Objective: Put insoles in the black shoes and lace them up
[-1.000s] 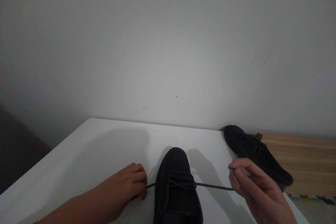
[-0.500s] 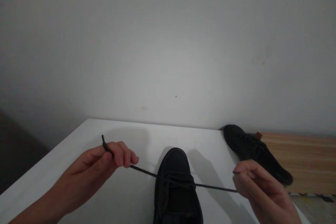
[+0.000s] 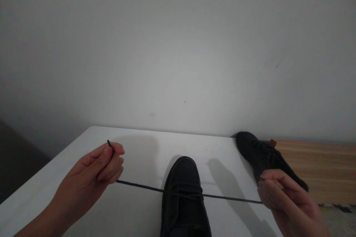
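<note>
A black lace-up shoe (image 3: 184,196) stands on the white table (image 3: 133,144), toe pointing away from me. Its black shoelace (image 3: 139,186) runs out taut to both sides. My left hand (image 3: 96,172) pinches the left end of the lace, with the tip sticking up above my thumb. My right hand (image 3: 286,200) is closed on the right end, low at the right of the shoe. Both hands are apart, each about a hand's width from the shoe.
A second black shoe (image 3: 267,157) lies on its side at the table's far right corner, against the plain grey wall (image 3: 178,44). A wooden surface (image 3: 319,166) adjoins the table on the right. Dark floor shows at the far left.
My left hand picked up the left lace end from beside the shoe and drew it out to the left. My right hand moved right and down, pulling the lace taut.
</note>
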